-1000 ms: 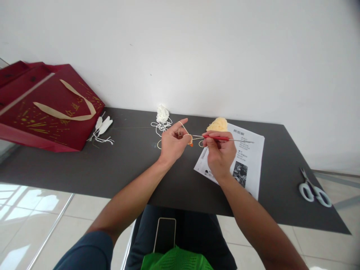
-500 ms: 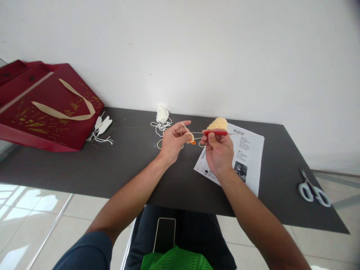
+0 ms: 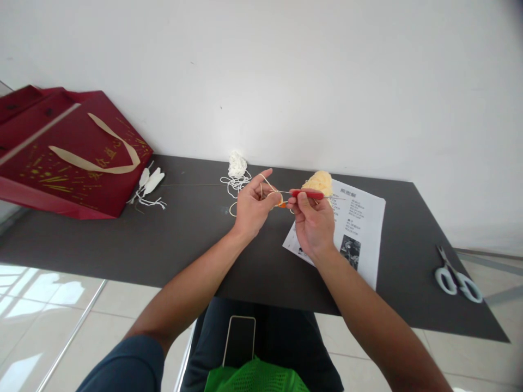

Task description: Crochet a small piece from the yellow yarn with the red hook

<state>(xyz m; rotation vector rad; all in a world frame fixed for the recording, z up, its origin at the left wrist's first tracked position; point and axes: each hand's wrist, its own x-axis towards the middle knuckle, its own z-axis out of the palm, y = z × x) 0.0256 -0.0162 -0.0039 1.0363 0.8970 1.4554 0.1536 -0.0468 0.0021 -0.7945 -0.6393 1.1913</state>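
My right hand (image 3: 314, 223) is closed round the red handle of a crochet hook (image 3: 307, 194), whose thin metal shaft points left. Thumb and fingers of my left hand (image 3: 254, 204) pinch a small loop of pale yellow yarn (image 3: 278, 199), and its strand runs up over the raised index finger. The hook's tip is at that loop; whether it passes through the stitch is too small to tell. A bit of orange (image 3: 282, 205) shows just under the loop. Behind my right hand lies a ball of yellow yarn (image 3: 318, 181) on the edge of a printed sheet (image 3: 370, 228).
White yarn (image 3: 237, 165) lies in a loose heap near the wall. Further left are small white crocheted pieces (image 3: 153, 181) beside a dark red gift bag (image 3: 77, 158). Scissors (image 3: 455, 277) rest at the right end of the dark table (image 3: 183, 239). A phone (image 3: 239, 340) is on my lap.
My right hand has moved a little left with the crochet hook, bringing it closer to the yarn loop in my left hand. The left index finger is raised slightly higher.
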